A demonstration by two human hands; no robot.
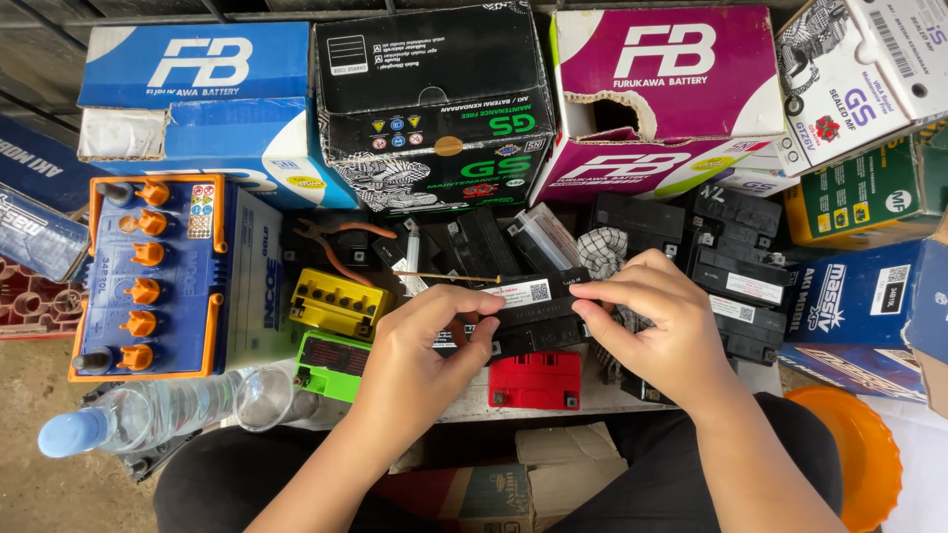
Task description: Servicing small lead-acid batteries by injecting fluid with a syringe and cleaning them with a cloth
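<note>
Head view, left hand [427, 334] and right hand [652, 316] both grasping flat black strip [538, 296], white coded label.

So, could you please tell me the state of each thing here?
Black rectangular strip with white label: held by both hands, left hand, right hand.
Clear plastic bottle: lying down, blue cap on.
Magenta cardboard box: torn open.
Blue battery: orange caps on.
</note>
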